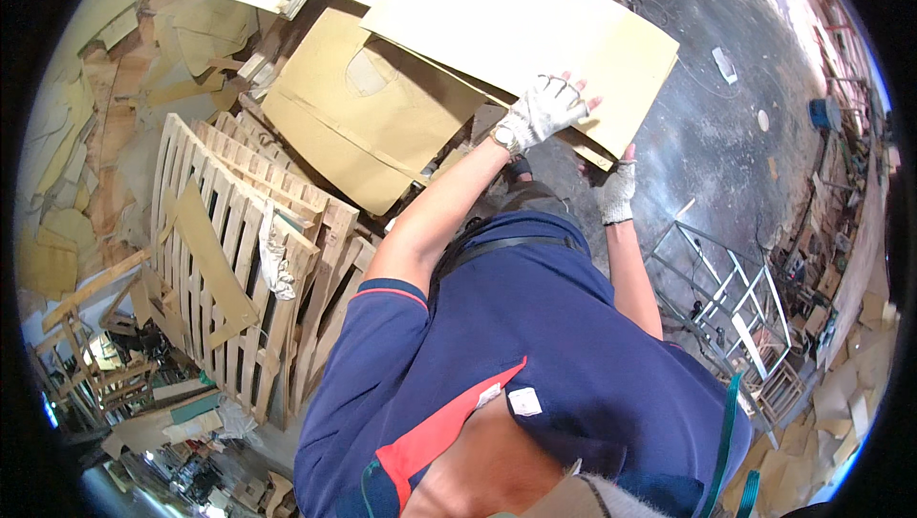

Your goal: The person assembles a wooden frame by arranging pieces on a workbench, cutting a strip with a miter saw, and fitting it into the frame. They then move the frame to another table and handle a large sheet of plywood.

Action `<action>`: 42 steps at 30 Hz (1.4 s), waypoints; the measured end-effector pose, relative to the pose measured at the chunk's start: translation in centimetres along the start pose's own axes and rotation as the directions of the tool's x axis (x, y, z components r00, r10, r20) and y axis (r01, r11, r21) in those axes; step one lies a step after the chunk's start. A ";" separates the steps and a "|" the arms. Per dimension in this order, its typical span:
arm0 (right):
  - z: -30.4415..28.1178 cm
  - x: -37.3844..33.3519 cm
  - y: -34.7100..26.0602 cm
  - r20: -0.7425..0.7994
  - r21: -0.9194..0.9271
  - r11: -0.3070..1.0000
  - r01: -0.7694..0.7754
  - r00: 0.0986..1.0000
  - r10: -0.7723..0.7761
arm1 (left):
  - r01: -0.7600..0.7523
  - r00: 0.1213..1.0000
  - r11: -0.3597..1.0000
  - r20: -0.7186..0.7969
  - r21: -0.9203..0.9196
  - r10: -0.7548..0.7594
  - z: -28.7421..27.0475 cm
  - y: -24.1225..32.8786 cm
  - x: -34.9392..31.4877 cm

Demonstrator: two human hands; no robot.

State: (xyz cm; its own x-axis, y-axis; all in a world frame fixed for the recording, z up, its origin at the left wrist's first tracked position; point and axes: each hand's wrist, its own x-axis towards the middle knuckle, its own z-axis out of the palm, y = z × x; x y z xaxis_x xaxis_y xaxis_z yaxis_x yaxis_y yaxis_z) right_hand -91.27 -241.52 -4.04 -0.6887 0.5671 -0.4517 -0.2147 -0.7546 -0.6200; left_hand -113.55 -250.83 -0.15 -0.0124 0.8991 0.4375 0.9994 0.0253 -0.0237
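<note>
A wide stack of cardboard sheets (635, 59) lies in front of me, white with glare over most of its top and tan toward the right corner. My left hand (549, 117), in a white fingerless glove, rests on the near edge with its fingers spread. A watch (504, 138) is on that wrist. At the near right corner my right hand (617, 195), gloved the same way, grips the cardboard. Its thumb shows beside the corner, while the other fingers are partly hidden underneath. Left of the stack, a tan cardboard piece (334, 126) with a rounded cutout slants downward.
Wooden pallets (224, 241) lean at my left, with a cardboard strip (210, 255) and a white cloth (275, 255) on them. Scattered cardboard scraps (115, 117) cover the far left. A metal frame (731, 298) stands on the dark floor (707, 145) at right, and a blue container (823, 114) beyond.
</note>
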 end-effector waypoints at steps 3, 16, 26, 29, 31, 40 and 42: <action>-0.5 0.5 0.0 -0.051 -0.048 0.999 0.021 0.998 -0.024 | 0.193 0.973 0.981 0.139 -0.036 -0.186 -0.2 -1.9 0.9; -1.4 5.2 -2.3 -0.091 -0.389 0.921 -0.026 0.996 -0.010 | 0.578 0.721 0.800 -0.356 -0.162 -0.594 -20.7 -13.0 2.8; 7.4 14.6 -13.7 0.391 -0.520 0.773 0.363 0.906 -0.163 | 0.466 0.031 0.722 -0.806 -0.512 -0.591 -47.8 -15.1 -21.7; 11.7 17.3 -17.2 0.512 -0.527 0.747 0.404 0.853 -0.100 | 0.513 -0.360 0.574 -0.767 -0.639 -0.532 -54.5 -9.9 -29.0; 13.0 20.6 -20.1 0.558 -0.566 0.678 0.469 0.823 -0.103 | 0.456 -0.547 0.496 -0.672 -0.739 -0.498 -56.2 -7.6 -32.5; 24.3 32.1 -25.9 0.530 -0.659 0.629 0.413 0.848 -0.003 | 0.219 -0.706 0.346 -0.393 -0.912 -0.589 -46.5 -1.1 -61.1; 26.1 34.5 -24.6 0.488 -0.778 0.456 0.433 0.873 0.003 | 0.186 -0.737 0.269 -0.315 -0.945 -0.597 -44.3 0.6 -65.2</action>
State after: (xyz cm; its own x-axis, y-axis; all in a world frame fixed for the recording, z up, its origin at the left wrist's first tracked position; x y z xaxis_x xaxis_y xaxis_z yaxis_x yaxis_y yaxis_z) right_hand -127.83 -211.97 12.36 -0.9397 0.3317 -0.0833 0.1426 0.1584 -0.9770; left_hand -110.74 -328.81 11.07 -0.5775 -0.8160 -0.0251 0.2974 -0.2390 0.9243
